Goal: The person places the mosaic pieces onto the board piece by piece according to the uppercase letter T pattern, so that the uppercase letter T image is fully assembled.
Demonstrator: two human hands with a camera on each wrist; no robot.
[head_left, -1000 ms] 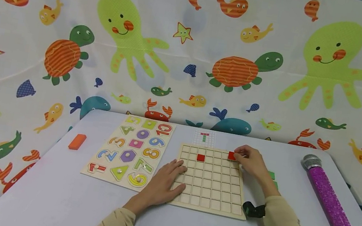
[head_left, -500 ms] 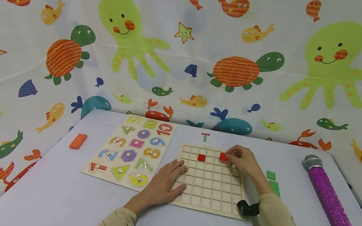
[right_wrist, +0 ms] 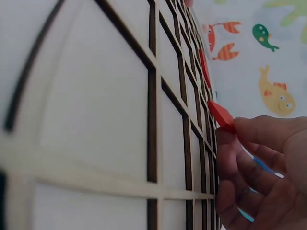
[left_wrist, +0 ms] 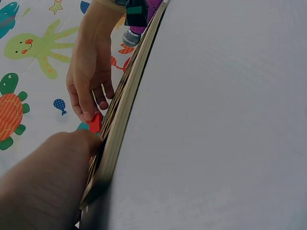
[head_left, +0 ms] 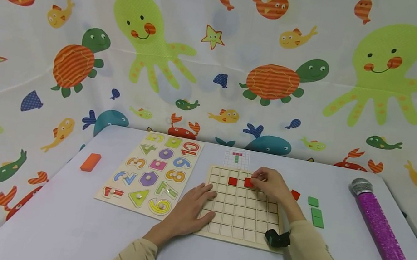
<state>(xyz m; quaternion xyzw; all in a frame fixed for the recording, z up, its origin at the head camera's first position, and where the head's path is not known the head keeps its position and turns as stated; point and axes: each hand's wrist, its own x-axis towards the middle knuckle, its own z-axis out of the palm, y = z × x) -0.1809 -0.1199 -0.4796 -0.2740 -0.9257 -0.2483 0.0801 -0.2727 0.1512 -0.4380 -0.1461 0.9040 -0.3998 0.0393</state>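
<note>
- Red tile [head_left: 248, 182], held: square face, so neither side is the longer. It extends left from the fingertips in the head view, over the board's far part, right of a seated red tile with a gap between. In the right wrist view it tilts, its free edge directed at the board; contact with the board cannot be told.
- Right hand [head_left: 273, 185]: thumb and forefinger pinch the held tile; remaining fingers loosely bent.
- Left hand [head_left: 187, 211]: rests on the board's left edge, fingers extended, thumb set apart, pointing away from the person.
- Grid board [head_left: 239, 221]: pale wood, lying flat, near edge running left to right.
- Seated red tile [head_left: 232, 181]: in the second row from the far edge, third cell from the left.
- Spare red tile [head_left: 295, 194]: right of the board, turned askew, partly hidden by the right arm.
- Green tiles [head_left: 316, 212]: three, farther right, in a column running away from the person.
- Printed card [head_left: 236, 158]: beyond the board; a red-and-green T, stem toward the person.
- Number puzzle [head_left: 122, 204]: left of the board, long axis slanting away.
- Orange block [head_left: 91, 162]: far left.
- Purple microphone [head_left: 383, 235]: right side, head away from the person, handle slanting nearer and rightward.
- Table [head_left: 52, 223]: white cover.
- Backdrop [head_left: 205, 102]: white cloth printed with sea creatures.
</note>
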